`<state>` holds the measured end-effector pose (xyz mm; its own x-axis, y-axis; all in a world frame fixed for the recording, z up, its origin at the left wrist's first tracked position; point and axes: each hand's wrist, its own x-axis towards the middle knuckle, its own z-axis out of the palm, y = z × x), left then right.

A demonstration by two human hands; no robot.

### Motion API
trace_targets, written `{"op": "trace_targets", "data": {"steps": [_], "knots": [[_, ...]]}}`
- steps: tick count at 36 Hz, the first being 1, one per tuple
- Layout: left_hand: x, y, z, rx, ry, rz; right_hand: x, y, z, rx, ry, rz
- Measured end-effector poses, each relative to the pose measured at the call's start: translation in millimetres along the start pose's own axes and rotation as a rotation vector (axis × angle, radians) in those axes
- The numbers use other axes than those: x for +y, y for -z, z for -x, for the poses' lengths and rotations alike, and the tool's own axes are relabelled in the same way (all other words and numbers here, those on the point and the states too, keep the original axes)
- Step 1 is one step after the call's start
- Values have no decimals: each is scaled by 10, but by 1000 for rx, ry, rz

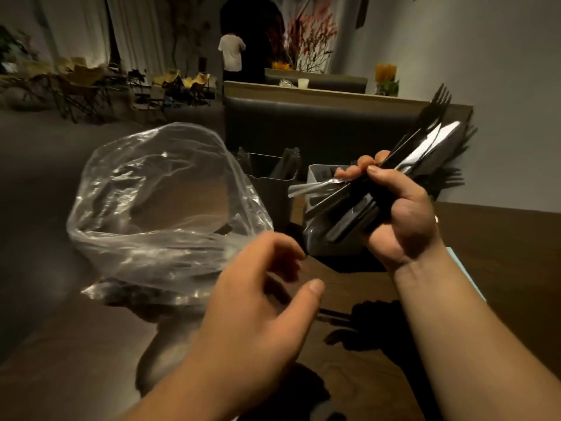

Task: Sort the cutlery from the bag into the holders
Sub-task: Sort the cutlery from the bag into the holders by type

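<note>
As the bundle had not yet been divided, entries stood thus

Item: right hand, fingers and thumb curled tight round a mixed bundle of black plastic cutlery, forks and knives together, tips fanned up and away, raised over the holders; judged held so that single pieces could be picked off by type

Item: left hand, empty, fingers loosely bent, hovering between bag and bundle, apparently ready to pluck a piece

Item: clear plastic bag, slumped on the table at left, mouth gaping, a few dark pieces seemingly left at its bottom

Item: dark holder, upright behind the bag, black handles showing

Item: paler holder, just beside it, partly hidden by the bundle

Item: black forks, tines fanned at right behind the hand; container hidden
</note>
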<state>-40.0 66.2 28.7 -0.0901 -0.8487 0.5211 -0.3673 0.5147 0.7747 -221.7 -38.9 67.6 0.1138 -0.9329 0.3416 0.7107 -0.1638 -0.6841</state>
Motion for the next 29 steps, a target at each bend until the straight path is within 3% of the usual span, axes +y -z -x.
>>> {"op": "trace_targets", "data": {"steps": [4, 8, 13, 18, 21, 29], "knots": [[-140, -236, -182, 84, 130, 107, -79, 281, 107, -143, -58, 6], [-305, -492, -439, -39, 113, 22, -103, 472, 188, -166, -88, 25], [-390, -852, -572, -212, 161, 137, -88, 590, 278, -59, -109, 2], [-528, -1085, -446, -287, 107, -54, 25, 694, 405, 156, -155, 6], [-548, -1152, -387, -318, 195, 39, 158, 716, 444, 251, -223, -62], [-683, -1070, -420, -418, 152, -112, 261, 724, 473, 370, -215, 238]]}}
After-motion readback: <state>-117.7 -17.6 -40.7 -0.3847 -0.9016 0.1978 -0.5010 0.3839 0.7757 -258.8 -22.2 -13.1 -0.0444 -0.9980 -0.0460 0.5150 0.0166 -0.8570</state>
